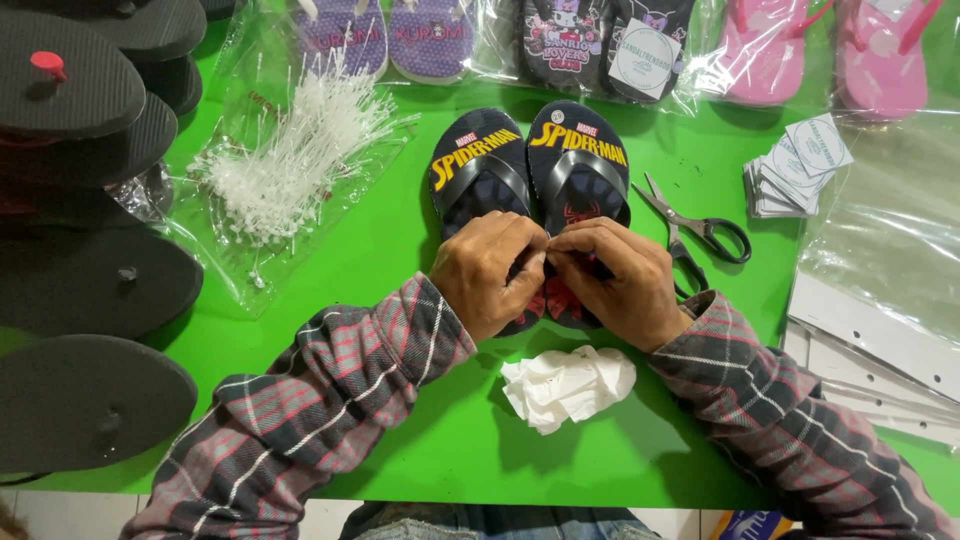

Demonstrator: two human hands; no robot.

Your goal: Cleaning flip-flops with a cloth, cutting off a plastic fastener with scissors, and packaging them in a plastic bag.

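A pair of dark blue flip-flops [530,165] with yellow lettering and black straps lies side by side on the green table [380,260]. My left hand [487,273] and my right hand [618,280] rest on the heel ends of the pair, fingertips pinched together where the two soles meet. Whatever sits between the fingertips is too small to see. Both sleeves are plaid.
Black-handled scissors [700,235] lie just right of the flip-flops. A crumpled white tissue [568,385] sits near my wrists. A clear bag of white plastic tag pins [285,165] lies left. Black soles [85,270] stack at far left. Packaged sandals line the back; round-printed paper tags [795,165] and clear bags lie right.
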